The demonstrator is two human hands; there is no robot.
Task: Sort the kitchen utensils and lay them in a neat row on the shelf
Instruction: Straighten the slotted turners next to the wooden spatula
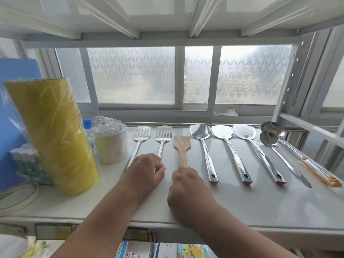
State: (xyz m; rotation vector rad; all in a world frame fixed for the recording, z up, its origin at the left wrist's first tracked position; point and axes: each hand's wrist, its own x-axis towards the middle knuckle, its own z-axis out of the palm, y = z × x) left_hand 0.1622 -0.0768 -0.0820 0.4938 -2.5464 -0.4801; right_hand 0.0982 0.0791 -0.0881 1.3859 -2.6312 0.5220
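Note:
Utensils lie in a row on the white shelf, handles toward me. From the left: two slotted steel turners, a wooden spatula, three solid steel turners, and two ladles, the far one with an orange handle end. My left hand covers the handle of the second slotted turner, fingers curled on it. My right hand pinches the end of the wooden spatula's handle.
A tall yellow wrapped roll stands at the left with a tape roll, a small bottle and a flat tape ring. A blue board leans behind. A frosted window is at the back, a shelf upright at the right.

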